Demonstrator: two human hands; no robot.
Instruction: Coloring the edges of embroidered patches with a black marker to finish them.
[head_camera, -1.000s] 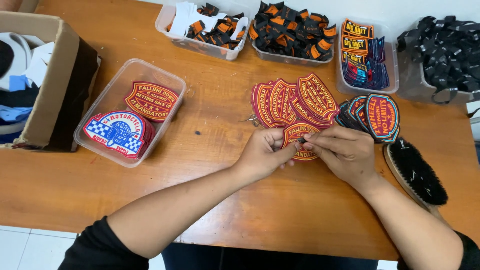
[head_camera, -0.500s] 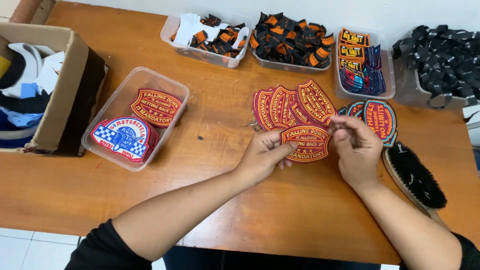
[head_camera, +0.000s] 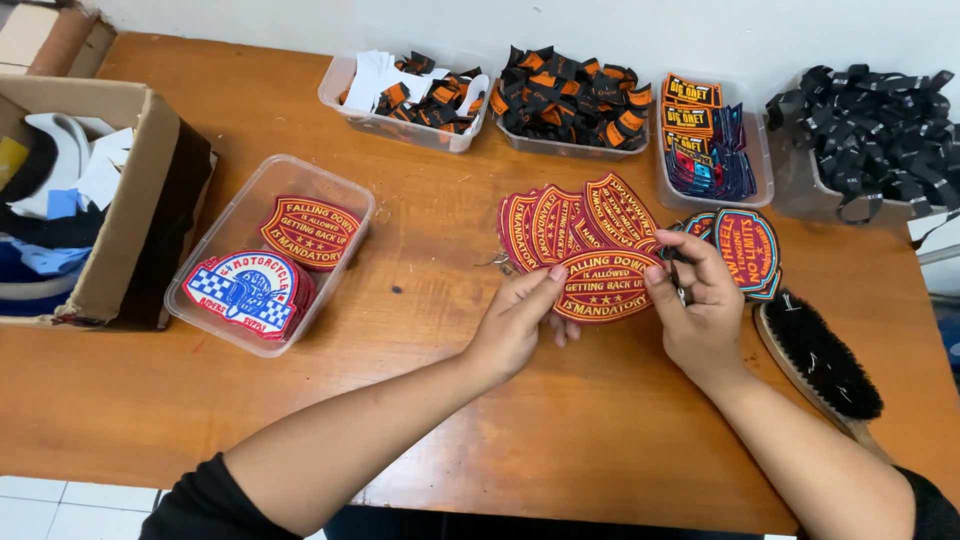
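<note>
I am at a brown wooden table (head_camera: 420, 420) set against a white wall, with pale floor tiles showing past its near edge. Between my hands I hold a red embroidered patch (head_camera: 608, 285) with an orange border, just above the middle of the table. Its face is up, its long axis runs roughly along the table's length, tilted a little, and its lettering reads upright to me. My left hand (head_camera: 515, 325) pinches its left edge, thumb on top. My right hand (head_camera: 700, 305) grips its right edge with thumb and fingers closed on it.

Right behind the patch a fan of matching red patches (head_camera: 570, 222) lies on the wood, partly under it. To the right sits a small stack of blue-edged patches (head_camera: 748, 248), and nearer the right edge a black-bristled brush (head_camera: 822, 358).

Toward the left edge a clear plastic tub (head_camera: 345, 195) holds more patches, beside an open cardboard box (head_camera: 140, 190). Along the far edge stand three clear trays of folded labels (head_camera: 560, 100) and a container of black straps (head_camera: 880, 135) at the far right corner.
</note>
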